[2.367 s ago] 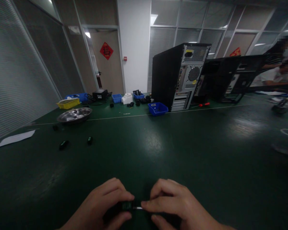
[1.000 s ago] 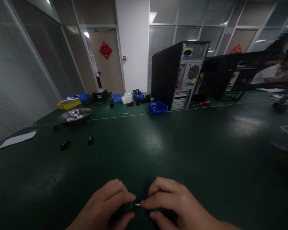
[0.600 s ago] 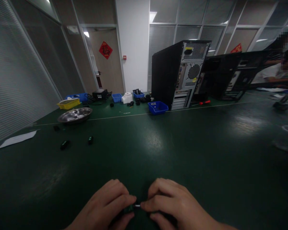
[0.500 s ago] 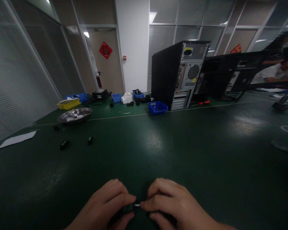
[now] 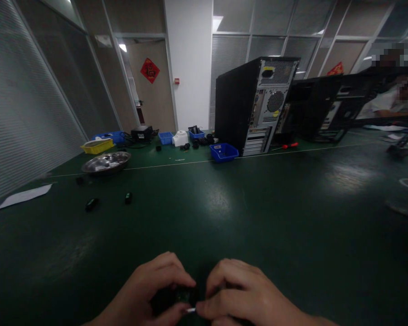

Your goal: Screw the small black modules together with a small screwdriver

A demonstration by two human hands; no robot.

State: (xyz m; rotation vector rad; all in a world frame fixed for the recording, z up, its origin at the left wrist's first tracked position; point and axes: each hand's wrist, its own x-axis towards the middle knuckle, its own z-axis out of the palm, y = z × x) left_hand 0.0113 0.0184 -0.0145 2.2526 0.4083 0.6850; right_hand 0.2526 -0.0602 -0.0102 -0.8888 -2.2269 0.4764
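My left hand (image 5: 153, 290) is at the bottom centre, its thumb and fingers closed around a small dark part (image 5: 185, 295) with a greenish face. Just to its right, my right hand (image 5: 245, 290) pinches a thin white piece (image 5: 191, 310), whose tip lies by my left thumb. The two hands nearly touch, low over the green table (image 5: 217, 231). Further forward on the left lie two small dark parts, one (image 5: 91, 204) beside the other (image 5: 128, 198).
A metal bowl (image 5: 107, 163), a yellow tray (image 5: 97, 146) and a paper sheet (image 5: 23, 196) are at the left. A blue bin (image 5: 224, 153) stands before a computer tower (image 5: 240, 106). People (image 5: 389, 102) sit at the far right.
The white piece and my right fingertips have moved slightly down toward my left thumb. My left index finger has lifted a little, and more of the dark part shows.
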